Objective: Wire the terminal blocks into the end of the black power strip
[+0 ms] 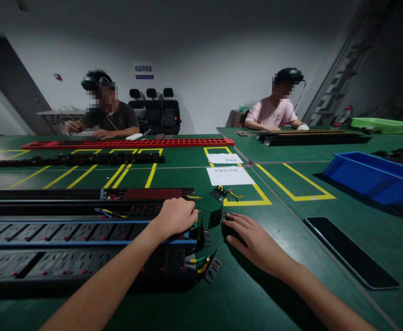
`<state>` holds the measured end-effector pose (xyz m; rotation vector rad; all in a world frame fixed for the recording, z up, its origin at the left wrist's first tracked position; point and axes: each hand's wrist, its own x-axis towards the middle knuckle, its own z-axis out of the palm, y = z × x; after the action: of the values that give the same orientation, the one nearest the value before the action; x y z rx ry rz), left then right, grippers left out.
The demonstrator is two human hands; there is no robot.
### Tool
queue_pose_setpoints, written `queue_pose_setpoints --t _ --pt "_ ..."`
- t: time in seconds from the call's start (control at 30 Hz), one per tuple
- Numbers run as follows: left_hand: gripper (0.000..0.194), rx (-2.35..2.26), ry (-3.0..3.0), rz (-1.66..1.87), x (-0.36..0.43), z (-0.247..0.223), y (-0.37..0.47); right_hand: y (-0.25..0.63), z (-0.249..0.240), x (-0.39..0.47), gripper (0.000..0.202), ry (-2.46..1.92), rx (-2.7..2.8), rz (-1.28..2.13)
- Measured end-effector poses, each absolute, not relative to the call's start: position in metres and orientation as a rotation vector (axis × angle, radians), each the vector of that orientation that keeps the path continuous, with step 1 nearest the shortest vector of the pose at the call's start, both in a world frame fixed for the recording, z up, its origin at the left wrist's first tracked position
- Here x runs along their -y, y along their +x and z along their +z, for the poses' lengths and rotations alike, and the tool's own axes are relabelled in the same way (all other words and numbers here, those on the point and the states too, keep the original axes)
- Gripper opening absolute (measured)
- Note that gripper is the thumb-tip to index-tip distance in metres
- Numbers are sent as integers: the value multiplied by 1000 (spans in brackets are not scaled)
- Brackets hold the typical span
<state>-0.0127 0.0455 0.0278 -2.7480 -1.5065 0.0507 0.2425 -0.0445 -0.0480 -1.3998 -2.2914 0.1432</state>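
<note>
Several long black power strips [84, 264] with red-dotted sockets lie side by side on the left, their right ends showing loose wires. My left hand [175, 215] is closed over the right end of one strip, fingertips curled down and partly hidden. Just right of it, a small black end plate [222, 214] stands on edge at the fingertips of my right hand [251, 234], which appear to pinch it. Two more end plates, one dangling [212, 267] on green and yellow wires and one lying flat [218, 193], are close by.
White paper labels [229, 176] and yellow tape outlines mark the green table [273, 257]. A phone [351, 252] and a blue bin [374, 179] are on the right. A red rail [132, 143] lies farther back. Two people sit across the table, hands on their own work.
</note>
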Motion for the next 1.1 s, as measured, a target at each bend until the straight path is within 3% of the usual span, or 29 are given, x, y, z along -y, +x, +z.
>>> queue_pose_setpoints --t 1.1 --pt "39 1500 -2744 59 -45 30 -12 243 -48 45 37 -1390 2277 136"
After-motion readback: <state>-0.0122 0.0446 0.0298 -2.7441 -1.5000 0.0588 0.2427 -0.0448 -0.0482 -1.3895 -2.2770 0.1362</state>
